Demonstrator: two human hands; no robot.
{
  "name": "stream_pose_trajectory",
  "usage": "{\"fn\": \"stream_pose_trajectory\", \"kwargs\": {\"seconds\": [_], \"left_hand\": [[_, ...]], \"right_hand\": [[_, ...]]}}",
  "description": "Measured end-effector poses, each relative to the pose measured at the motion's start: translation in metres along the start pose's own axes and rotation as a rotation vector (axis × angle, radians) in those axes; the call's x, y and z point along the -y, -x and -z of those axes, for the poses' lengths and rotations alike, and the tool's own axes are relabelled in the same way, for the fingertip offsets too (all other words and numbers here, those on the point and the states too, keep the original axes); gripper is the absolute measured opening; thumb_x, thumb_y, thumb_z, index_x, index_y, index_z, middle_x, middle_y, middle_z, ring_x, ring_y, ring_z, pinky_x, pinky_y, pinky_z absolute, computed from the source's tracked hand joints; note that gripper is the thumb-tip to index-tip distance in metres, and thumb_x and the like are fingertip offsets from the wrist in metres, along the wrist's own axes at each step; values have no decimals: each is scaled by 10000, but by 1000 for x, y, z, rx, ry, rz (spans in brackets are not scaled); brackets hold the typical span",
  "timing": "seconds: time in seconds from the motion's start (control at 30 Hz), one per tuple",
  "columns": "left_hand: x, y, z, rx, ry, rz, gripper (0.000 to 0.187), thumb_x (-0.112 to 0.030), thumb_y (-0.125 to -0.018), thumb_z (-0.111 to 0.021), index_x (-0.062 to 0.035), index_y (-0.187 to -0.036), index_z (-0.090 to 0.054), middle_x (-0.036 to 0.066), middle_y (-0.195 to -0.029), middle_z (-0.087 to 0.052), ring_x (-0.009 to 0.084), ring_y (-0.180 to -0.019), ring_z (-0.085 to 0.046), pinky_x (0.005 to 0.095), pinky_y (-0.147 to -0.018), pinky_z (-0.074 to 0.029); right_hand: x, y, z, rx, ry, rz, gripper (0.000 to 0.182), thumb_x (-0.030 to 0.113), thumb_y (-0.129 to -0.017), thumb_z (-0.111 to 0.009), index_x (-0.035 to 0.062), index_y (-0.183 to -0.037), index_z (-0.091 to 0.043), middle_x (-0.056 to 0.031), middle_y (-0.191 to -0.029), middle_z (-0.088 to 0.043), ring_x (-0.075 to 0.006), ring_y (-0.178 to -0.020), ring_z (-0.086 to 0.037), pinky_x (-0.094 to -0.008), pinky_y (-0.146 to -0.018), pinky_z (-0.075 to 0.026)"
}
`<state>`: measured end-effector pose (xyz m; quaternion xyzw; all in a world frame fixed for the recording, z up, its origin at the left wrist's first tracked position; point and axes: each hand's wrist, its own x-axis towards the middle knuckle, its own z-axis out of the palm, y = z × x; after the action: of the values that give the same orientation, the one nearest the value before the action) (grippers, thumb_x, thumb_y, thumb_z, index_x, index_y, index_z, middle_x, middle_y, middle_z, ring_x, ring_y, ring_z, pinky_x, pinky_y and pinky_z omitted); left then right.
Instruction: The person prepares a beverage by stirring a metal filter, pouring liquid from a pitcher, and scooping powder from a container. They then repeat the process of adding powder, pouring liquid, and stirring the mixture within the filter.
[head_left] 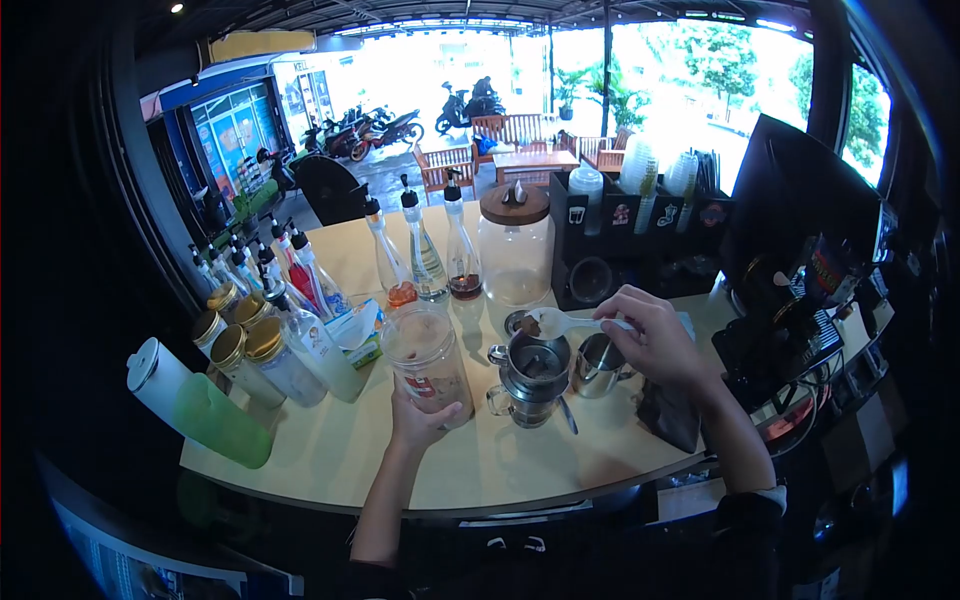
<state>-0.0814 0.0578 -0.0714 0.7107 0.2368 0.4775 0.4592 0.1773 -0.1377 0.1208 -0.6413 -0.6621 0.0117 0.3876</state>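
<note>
My left hand [422, 418] is wrapped round the lower part of a clear jar [428, 350], which stands open on the counter with brown residue on its walls. In my right hand [648, 335] is a pale plastic spoon [570, 322], its bowl carrying a small heap of brown powder [538, 323]. The spoon hangs just above a metal drip filter [538, 362] that sits on a glass mug [525, 405]. Some dark stuff lies inside the filter. Beside it, below my right hand, stands a steel pitcher [597, 368]. A metal spoon handle [568, 415] leans by the mug.
Pump bottles [425, 255] and a large wooden-lidded jar [515, 245] stand at the back. Several lidded jars [240, 365], a tissue pack [358, 332] and a green-white tumbler [215, 415] are on the left. A black cup holder [640, 240] and a monitor [800, 200] stand right.
</note>
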Motion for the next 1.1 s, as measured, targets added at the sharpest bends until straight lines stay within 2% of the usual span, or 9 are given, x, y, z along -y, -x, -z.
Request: {"fn": "stream_pose_trajectory", "kwargs": {"seconds": [0.07,0.13,0.17,0.23,0.33,0.67,0.97,1.1], "left_hand": [[12,1,-1,-18,92,24,989,-108,-541,-856,-10,-1348,-294,134,-1237,-512,232,-1143,-519,369,-969,-439],[16,2,1,-23,78,16,998,-116,-536,-858,-9,-1350,-291,133,-1244,-507,232,-1148,-514,371,-976,-433],[17,2,0,-27,63,0,1007,-123,-531,-860,-8,-1352,-289,133,-1250,-501,232,-1154,-510,372,-983,-427],[17,2,-3,-37,130,17,1013,-131,-528,-861,-8,-1353,-287,132,-1262,-491,231,-1163,-502,370,-992,-418],[23,1,-3,-41,199,26,1021,-136,-526,-861,-8,-1356,-281,129,-1281,-474,228,-1178,-489,367,-1008,-401],[27,3,-4,-51,253,56,1059,-140,-513,-862,9,-1364,-249,130,-1309,-434,223,-1207,-456,367,-1026,-377],[24,5,-4,-48,233,81,1054,-93,-517,-859,-3,-1370,-246,117,-1314,-429,222,-1206,-458,365,-1021,-392],[22,4,-5,-61,259,81,1065,-115,-512,-866,-7,-1371,-246,114,-1315,-427,223,-1206,-458,369,-1020,-393]], "right_hand": [[-4,6,-3,-10,75,-30,101,39,-842,-586,6,-930,-622,-79,-830,-573,-164,-680,-557,-270,-619,-441],[-9,11,-6,-34,102,-37,100,82,-861,-573,47,-949,-605,-101,-887,-583,-297,-767,-614,-380,-666,-490],[-14,13,-8,-29,101,-38,100,82,-861,-573,47,-949,-605,-101,-887,-583,-297,-767,-614,-380,-666,-490],[-23,16,-13,-128,110,122,86,62,-862,-571,53,-944,-593,-88,-869,-576,-287,-724,-615,-369,-609,-487],[-28,20,-13,-131,158,162,87,45,-858,-574,54,-944,-585,-79,-860,-571,-279,-694,-614,-360,-566,-480],[-35,25,-18,-160,150,160,114,15,-852,-565,57,-954,-593,-78,-862,-571,-271,-704,-621,-362,-570,-483],[-32,26,-19,-141,150,141,118,8,-859,-552,50,-964,-588,-86,-854,-562,-276,-714,-619,-366,-585,-483],[-31,27,-19,-134,156,134,123,-1,-855,-555,46,-964,-588,-89,-848,-559,-273,-722,-619,-365,-587,-482]]}}
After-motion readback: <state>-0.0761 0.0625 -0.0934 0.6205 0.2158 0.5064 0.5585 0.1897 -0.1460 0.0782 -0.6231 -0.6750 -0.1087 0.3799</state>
